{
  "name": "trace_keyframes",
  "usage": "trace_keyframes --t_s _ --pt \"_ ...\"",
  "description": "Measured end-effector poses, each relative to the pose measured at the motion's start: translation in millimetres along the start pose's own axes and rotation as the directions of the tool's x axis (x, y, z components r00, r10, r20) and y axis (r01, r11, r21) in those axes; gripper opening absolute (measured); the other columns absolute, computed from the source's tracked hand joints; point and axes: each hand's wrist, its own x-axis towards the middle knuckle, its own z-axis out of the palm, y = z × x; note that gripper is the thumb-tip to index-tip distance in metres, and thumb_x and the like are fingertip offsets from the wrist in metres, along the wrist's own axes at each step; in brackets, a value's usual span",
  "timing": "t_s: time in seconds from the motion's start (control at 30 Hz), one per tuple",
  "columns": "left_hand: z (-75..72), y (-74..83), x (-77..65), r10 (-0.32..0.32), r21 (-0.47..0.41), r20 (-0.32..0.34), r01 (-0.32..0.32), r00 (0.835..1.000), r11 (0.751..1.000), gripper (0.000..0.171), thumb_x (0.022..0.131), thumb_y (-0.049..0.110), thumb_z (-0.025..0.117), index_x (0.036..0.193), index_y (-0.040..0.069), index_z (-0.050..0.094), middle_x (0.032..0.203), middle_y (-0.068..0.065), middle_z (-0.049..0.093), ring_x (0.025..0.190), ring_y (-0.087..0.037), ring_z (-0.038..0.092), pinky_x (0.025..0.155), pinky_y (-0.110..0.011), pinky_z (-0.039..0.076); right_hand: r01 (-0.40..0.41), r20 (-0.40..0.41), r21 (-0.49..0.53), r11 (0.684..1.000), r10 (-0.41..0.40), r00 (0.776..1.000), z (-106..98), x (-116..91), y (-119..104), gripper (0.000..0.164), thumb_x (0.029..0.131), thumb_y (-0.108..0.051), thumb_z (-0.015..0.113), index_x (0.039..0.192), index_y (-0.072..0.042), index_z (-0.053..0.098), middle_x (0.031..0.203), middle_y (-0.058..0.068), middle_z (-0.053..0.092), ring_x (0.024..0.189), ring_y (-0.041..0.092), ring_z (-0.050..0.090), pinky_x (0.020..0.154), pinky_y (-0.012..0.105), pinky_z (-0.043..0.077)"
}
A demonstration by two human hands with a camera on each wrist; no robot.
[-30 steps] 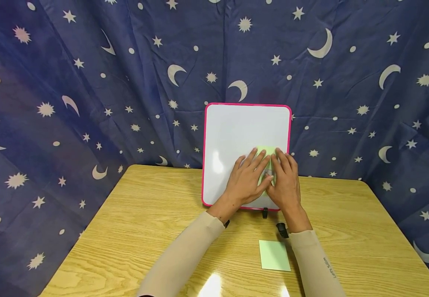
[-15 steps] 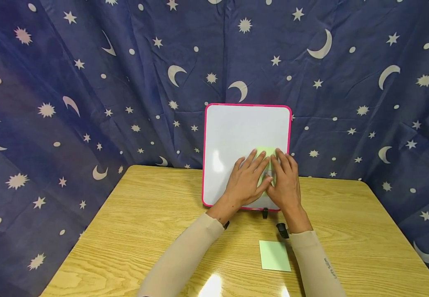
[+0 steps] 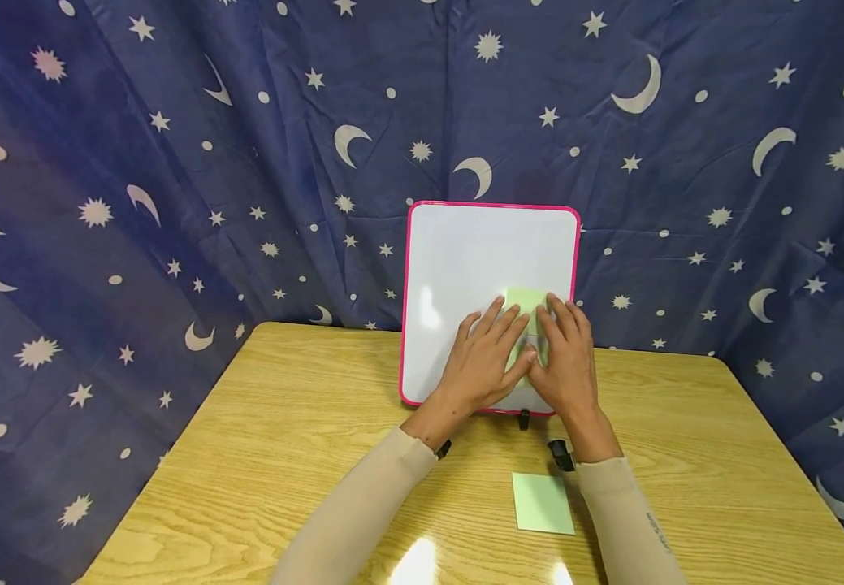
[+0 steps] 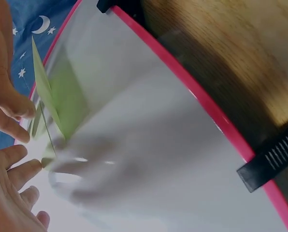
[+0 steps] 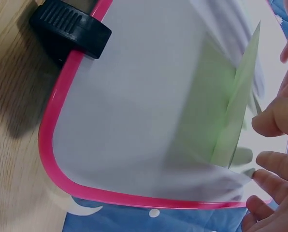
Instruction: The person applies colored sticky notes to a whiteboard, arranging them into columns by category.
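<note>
A whiteboard [image 3: 487, 252] with a pink rim stands tilted on the table. On its lower right part is a pale green sticky note [image 3: 525, 299], with more green paper below it, partly hidden by the hands. My left hand [image 3: 483, 357] lies over the left side of the paper, fingers spread, fingertips around the upper note's lower left. On the right side, my right hand [image 3: 566, 357] has its fingers extended beside the note. Both thumbs come close together over the lower paper. In the right wrist view, a green note [image 5: 238, 106] stands out at an angle from the board.
Another pale green note [image 3: 543, 504] lies on the wooden table [image 3: 305, 406] in front of the board. Black clips [image 3: 524, 419] grip the board's bottom rim. A blue curtain [image 3: 246, 203] with stars and moons hangs behind.
My hands have drawn very slightly apart and back from the upper note. The head view has shifted a little; the notes keep their places.
</note>
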Motion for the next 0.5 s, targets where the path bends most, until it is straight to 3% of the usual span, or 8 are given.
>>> trace_keyframes --t_s 0.5 --pt "-7.0 -5.5 -21.6 0.009 -0.087 -0.049 -0.014 0.999 0.996 0.058 0.112 0.054 0.04 0.156 0.021 0.053 0.166 0.001 0.045 0.163 -0.021 0.02 0.124 -0.048 0.027 0.023 0.004 0.004 1.0 -0.023 1.0 -6.0 0.2 -7.4 0.059 0.081 -0.001 0.079 0.136 0.012 0.063 0.146 0.03 0.057 0.138 0.056 0.046 0.119 0.064 0.031"
